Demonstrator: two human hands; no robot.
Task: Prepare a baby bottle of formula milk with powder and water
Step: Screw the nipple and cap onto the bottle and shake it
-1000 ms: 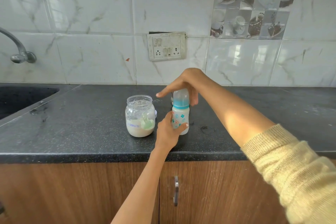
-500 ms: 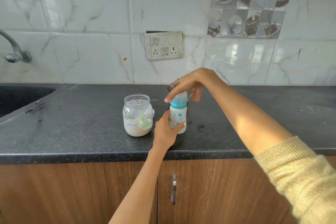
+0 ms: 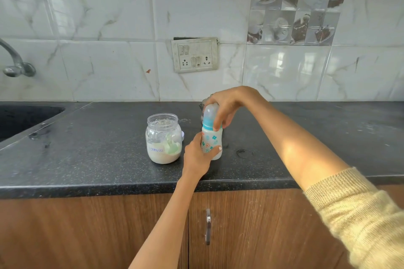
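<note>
Upright baby bottle (image 3: 211,142) in hands, jar (image 3: 163,137) holds powder, scoop.

The baby bottle (image 3: 211,143) is milky white with teal and orange flower prints and a teal collar (image 3: 208,122). At its 9 o'clock, the clear formula jar (image 3: 163,138) holds cream powder and a pale green scoop (image 3: 172,144). The countertop (image 3: 98,159) is speckled black.
</note>
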